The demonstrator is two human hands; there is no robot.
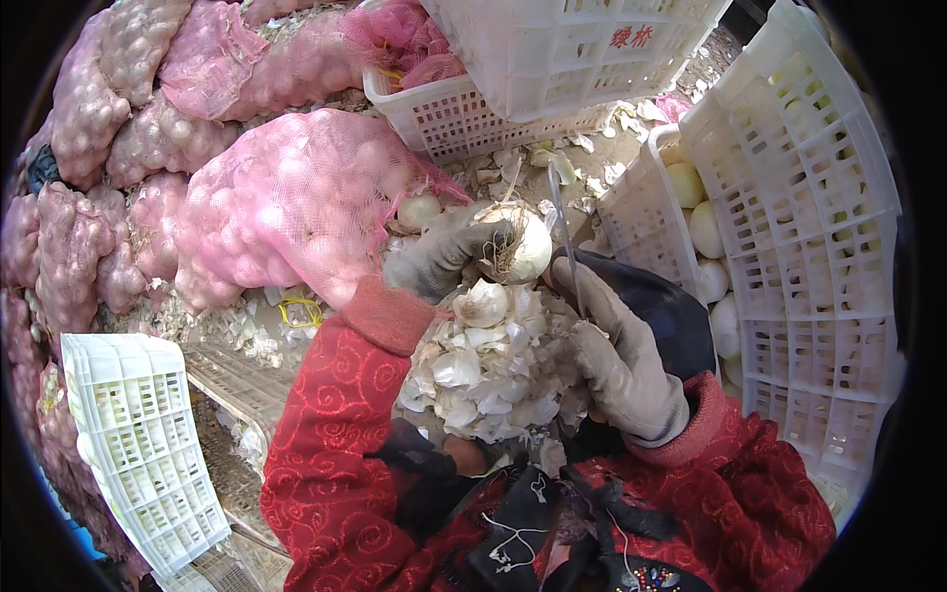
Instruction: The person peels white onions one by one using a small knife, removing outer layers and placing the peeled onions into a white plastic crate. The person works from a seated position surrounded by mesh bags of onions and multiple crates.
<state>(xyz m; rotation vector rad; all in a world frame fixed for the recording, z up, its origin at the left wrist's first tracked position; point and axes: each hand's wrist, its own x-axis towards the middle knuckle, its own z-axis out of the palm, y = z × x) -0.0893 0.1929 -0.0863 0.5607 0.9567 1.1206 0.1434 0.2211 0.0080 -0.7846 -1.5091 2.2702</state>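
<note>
My left hand [444, 250], in a grey work glove, holds a white onion [531, 244] with dry roots and a dry stem. My right hand [625, 355], gloved too, is closed on a thin curved metal blade [568, 244] that points up and away, just right of the onion. Below both hands lies a heap of onion skins [481, 385], with another onion [481, 303] on top of it. One more onion [419, 212] rests by the mouth of a pink mesh sack [288, 192]. The handle of the blade is hidden in my right glove.
More mesh sacks of onions [155, 140] are piled at the left. White plastic crates [592, 44] stand ahead. At the right, a crate holds peeled onions [706, 229] beside a tilted crate [806, 244]. Another crate [144, 444] stands at lower left. Skins litter the ground.
</note>
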